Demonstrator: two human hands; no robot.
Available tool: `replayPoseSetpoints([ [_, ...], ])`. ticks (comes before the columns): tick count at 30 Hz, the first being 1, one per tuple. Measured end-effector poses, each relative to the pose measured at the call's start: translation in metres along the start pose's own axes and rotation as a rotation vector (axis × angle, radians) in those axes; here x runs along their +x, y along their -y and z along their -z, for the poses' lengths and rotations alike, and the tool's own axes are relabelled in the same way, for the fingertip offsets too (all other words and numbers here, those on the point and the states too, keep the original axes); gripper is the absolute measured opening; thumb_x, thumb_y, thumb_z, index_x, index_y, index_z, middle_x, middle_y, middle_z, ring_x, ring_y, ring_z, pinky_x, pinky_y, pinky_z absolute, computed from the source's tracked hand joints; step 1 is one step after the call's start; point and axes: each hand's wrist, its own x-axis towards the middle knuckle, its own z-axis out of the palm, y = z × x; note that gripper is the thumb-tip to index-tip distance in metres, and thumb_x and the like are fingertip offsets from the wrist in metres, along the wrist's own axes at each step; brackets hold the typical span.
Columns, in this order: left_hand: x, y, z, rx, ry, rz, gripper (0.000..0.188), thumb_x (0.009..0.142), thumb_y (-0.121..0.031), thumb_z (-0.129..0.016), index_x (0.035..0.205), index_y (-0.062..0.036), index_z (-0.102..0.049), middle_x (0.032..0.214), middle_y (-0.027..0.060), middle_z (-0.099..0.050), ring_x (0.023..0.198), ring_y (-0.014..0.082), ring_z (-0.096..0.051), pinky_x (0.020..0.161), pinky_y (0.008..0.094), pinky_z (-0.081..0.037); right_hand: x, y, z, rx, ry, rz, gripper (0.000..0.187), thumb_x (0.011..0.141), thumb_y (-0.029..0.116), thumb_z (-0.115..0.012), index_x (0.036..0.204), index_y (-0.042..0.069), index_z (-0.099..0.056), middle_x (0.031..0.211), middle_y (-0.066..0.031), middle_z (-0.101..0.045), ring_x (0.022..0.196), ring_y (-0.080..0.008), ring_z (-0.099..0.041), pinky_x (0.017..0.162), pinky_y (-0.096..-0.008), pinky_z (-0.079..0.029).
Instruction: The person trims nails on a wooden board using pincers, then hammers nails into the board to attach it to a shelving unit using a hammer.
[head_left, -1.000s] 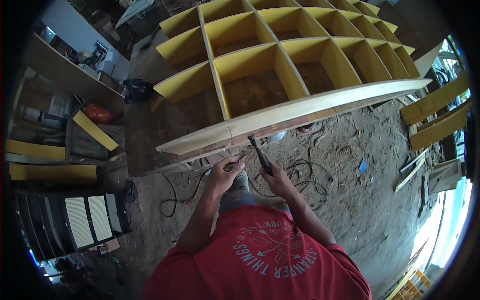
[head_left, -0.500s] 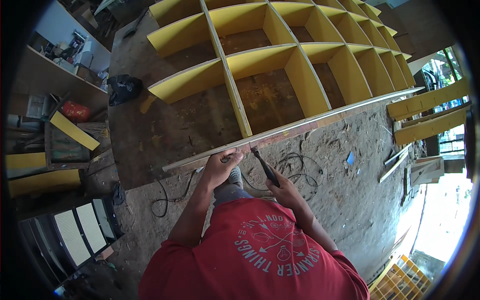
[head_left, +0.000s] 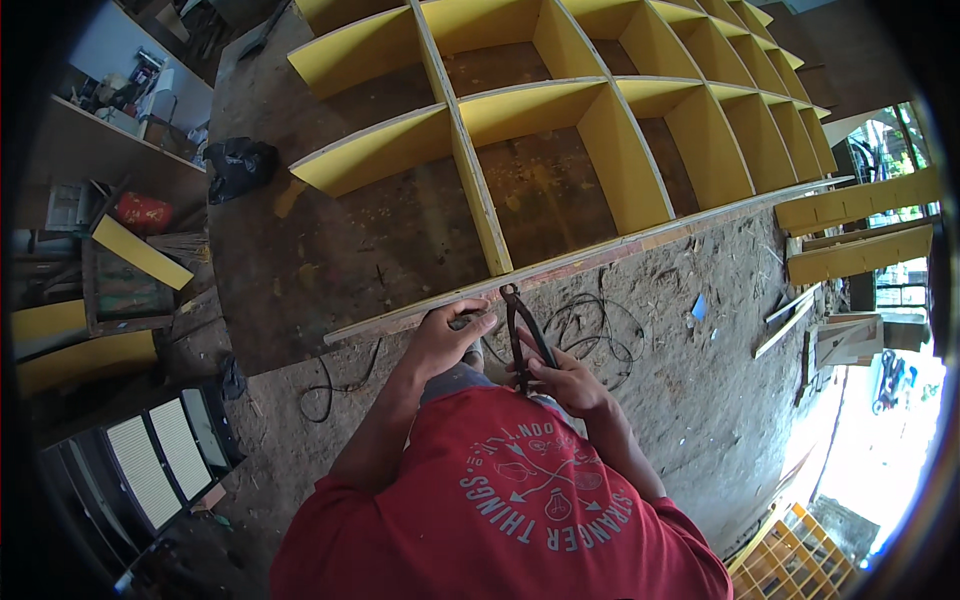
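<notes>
In my right hand are dark pincers, their two long handles spread apart. The jaws point away from me and lie against the near edge of a long pale wooden strip. My left hand is at the same edge, a little left of the jaws, with its fingers curled. Something small and dark shows between the thumb and fingers, too hidden to name. The strip runs along the front of a large yellow lattice of wooden boards, meeting the end of one divider near the pincers.
The lattice lies on a brown, stained worktop. A black plastic bag sits on its left part. Black cable loops over the dirt floor. Yellow boards stand at the right, and a black-framed unit with pale panels is at lower left.
The pincers' handles have spread, where before they looked like a single bar. My left hand stays by the strip's edge. The view has shifted slightly.
</notes>
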Motion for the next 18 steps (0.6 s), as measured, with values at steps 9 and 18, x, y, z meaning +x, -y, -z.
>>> replayPoseSetpoints([
  [9, -0.002, -0.007, 0.001, -0.074, 0.032, 0.069, 0.047, 0.102, -0.038, -0.074, 0.132, -0.0022, -0.071, 0.129, 0.0123, -0.073, 0.123, 0.02, -0.066, 0.108, 0.0346, -0.047, 0.007, -0.007, 0.005, 0.159, 0.04, -0.007, 0.067, 0.113, 0.027, -0.054, 0.171, 0.014, -0.023, 0.129, -0.0138, -0.067, 0.113, -0.0258, -0.069, 0.1, -0.0406, -0.053],
  [18, 0.008, 0.009, -0.007, 0.001, -0.004, -0.114, 0.054, 0.099, -0.043, -0.075, 0.133, -0.0011, -0.07, 0.128, 0.0173, -0.074, 0.121, 0.023, -0.068, 0.107, 0.0362, -0.049, 0.013, -0.009, 0.008, -0.043, -0.029, 0.057, 0.062, 0.114, 0.025, -0.054, 0.171, 0.017, -0.03, 0.109, -0.0014, -0.067, 0.094, -0.0096, -0.063, 0.084, -0.029, -0.053],
])
